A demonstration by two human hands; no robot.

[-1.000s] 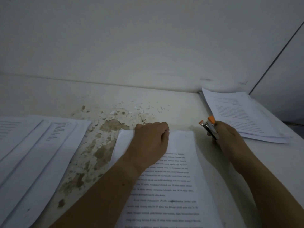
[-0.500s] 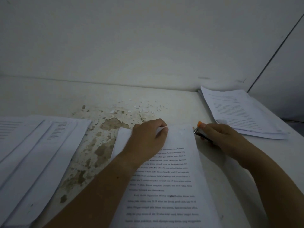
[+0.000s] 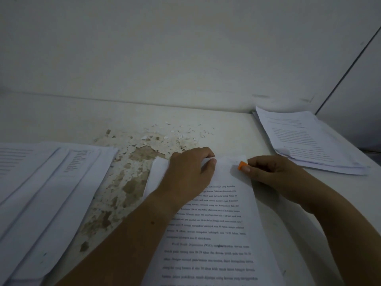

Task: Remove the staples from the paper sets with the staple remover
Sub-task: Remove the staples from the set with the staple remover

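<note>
A printed paper set [image 3: 216, 234] lies in front of me on the white table. My left hand [image 3: 185, 174] rests on its top edge, thumb and fingers pinching the upper sheets near the middle. My right hand [image 3: 274, 174] grips the staple remover [image 3: 241, 165]; only its orange tip shows past my fingers, over the top right corner of the set. The staple itself is not visible.
A stack of printed sheets [image 3: 305, 139] lies at the far right by the table's edge. Overlapping paper sets [image 3: 41, 193] cover the left side. The table [image 3: 132, 178] between them has peeled, flaking paint. A wall rises close behind.
My right hand has moved left with the staple remover, from beside the set onto its top right corner. My left hand has stayed on the top edge, curling its fingers on the sheets.
</note>
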